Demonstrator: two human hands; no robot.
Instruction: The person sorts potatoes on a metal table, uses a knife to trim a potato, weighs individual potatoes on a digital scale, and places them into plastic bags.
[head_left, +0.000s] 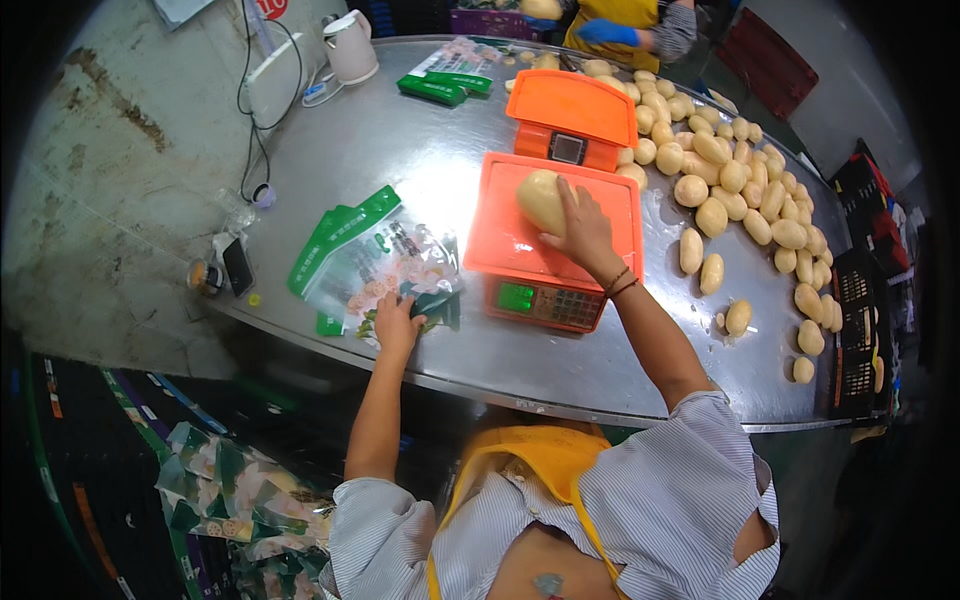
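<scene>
My right hand (589, 234) grips a large pale lotus root segment (541, 201) on the flat orange pan (502, 251) of a digital weighing scale. The scale's green display (516, 298) is lit and faces me. Left of the scale, my left hand (396, 324) touches the lower edge of a clear printed plastic bag (360, 259). Its fingertips lie on the film, and whether they pinch it cannot be told. That bag lies on top of other green-topped bags (319, 240), fanned out on the steel table (442, 367).
Many lotus root segments (731, 176) cover the table's right side. More bags (450, 71) and a white kettle (351, 49) stand at the back. A phone (238, 268) lies at the left edge. Black crates (855, 322) stand right. Across the table works a person in blue gloves (606, 32).
</scene>
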